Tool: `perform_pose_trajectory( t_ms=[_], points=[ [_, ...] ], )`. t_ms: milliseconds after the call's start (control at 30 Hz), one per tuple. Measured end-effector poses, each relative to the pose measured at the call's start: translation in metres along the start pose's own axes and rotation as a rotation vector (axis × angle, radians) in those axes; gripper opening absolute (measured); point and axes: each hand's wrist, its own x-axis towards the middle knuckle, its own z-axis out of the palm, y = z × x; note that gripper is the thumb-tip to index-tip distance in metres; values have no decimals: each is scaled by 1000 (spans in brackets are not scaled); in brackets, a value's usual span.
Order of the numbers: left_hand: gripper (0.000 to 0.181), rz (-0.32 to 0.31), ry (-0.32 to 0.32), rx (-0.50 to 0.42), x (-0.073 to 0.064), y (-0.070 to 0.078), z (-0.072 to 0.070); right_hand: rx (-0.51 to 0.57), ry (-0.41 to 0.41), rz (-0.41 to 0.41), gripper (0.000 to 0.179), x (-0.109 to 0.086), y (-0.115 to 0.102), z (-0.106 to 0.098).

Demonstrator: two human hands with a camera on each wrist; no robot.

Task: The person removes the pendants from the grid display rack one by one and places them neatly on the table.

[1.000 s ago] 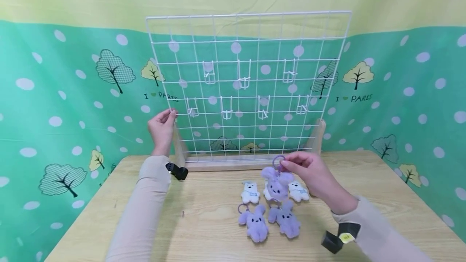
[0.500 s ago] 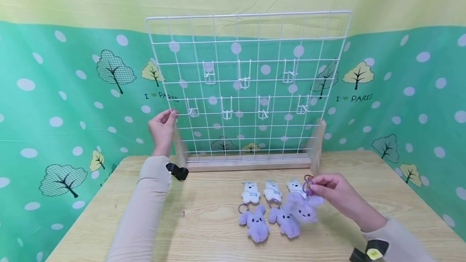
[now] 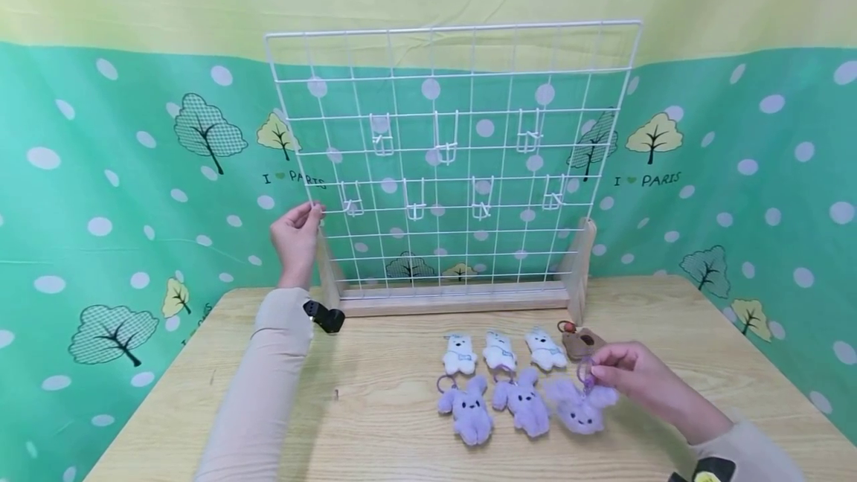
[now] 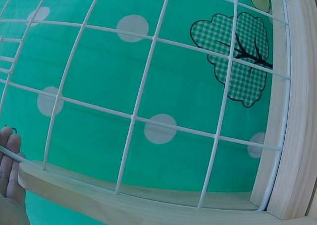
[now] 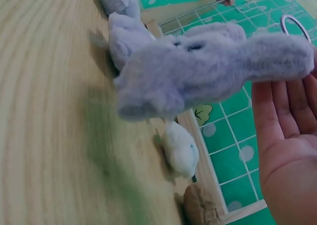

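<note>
My right hand pinches the ring of a purple plush keychain with long ears, at the right end of the front row of plush toys. In the right wrist view, that purple plush hangs close over the wooden table, its ring beside the fingers. At the upper left, my left hand holds the side wire of a white wire grid. Two similar purple plush keychains, one left and one middle, lie face up on the table.
Behind them lie three white bear plushes, left, middle and right, then a brown plush with a dark ring. The grid stands in a wooden base and carries several white hooks. A patterned cloth hangs behind.
My right hand has carried the purple plush right and toward the front, away from the white bears, uncovering the middle bear and the brown plush. The left hand stays at the grid.
</note>
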Motion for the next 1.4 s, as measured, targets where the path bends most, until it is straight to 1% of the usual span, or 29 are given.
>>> perform_pose_trajectory(
  t_ms=[100, 200, 233, 300, 433, 467, 567, 700, 733, 867, 933, 1067, 1133, 1233, 1400],
  points=[
    [29, -4, -2, 8, -1, 1, -1, 64, -55, 2, 43, -3, 4, 0],
    [28, -12, -3, -5, -1, 1, -1, 92, -70, 42, 41, -5, 7, -2],
    [28, -12, -5, -3, -1, 1, -1, 86, -62, 61, 41, -5, 7, -2],
    [28, -10, -6, -2, -1, 1, -1, 52, -33, 99, 39, -5, 9, -5],
    [28, -11, -6, -6, -1, 1, -2, -56, 55, 178, 34, -2, 14, -12],
    [28, -10, -4, -5, -1, 1, -2, -69, 74, 201, 32, -1, 16, -14],
    [28, -13, -2, -4, -1, 0, -2, -115, 136, 260, 24, 2, 20, -17],
    [26, -12, -6, -7, -1, 0, -1, -203, 230, 312, 12, 4, 25, -15],
    [26, -14, -7, -14, 0, -1, -1, -225, 252, 321, 13, 5, 25, -14],
    [26, -23, -7, -26, 1, -2, 0, -289, 324, 359, 24, 8, 27, -11],
    [26, -31, -7, -27, 2, -1, 0, -314, 345, 395, 28, 9, 28, -11],
    [26, -33, -4, -11, 2, -1, -1, -375, 376, 474, 30, 8, 31, -11],
    [27, -30, -4, -5, 0, 0, -1, -419, 376, 483, 30, 7, 34, -12],
    [28, -21, -4, 1, 0, 1, -1, -455, 388, 494, 29, 5, 37, -14],
    [28, -23, -8, -2, -1, 3, 0, -473, 400, 512, 30, 4, 39, -16]
  ],
)
